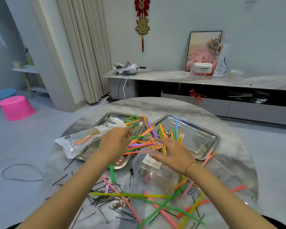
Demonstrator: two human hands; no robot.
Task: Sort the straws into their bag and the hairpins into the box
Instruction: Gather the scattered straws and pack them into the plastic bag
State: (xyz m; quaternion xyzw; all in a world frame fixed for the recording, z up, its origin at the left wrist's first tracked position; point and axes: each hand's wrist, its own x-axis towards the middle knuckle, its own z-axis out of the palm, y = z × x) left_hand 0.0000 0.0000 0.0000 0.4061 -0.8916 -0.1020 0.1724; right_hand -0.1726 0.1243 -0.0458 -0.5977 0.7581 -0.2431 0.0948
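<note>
The straw bag lies with its mouth at the left grip, handy for feeding, whose curled fingers reach the straws, pinch unclear; the right grip, released and flat, hovers over the clear box, hairpins scattered behind both.

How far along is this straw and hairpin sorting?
Early on. Done: a few colourful plastic straws lie inside the clear plastic bag. In hand: left hand reaches the straw pile, right hand is open over the transparent plastic box. Left: many loose straws and black hairpins scattered on the table.
</note>
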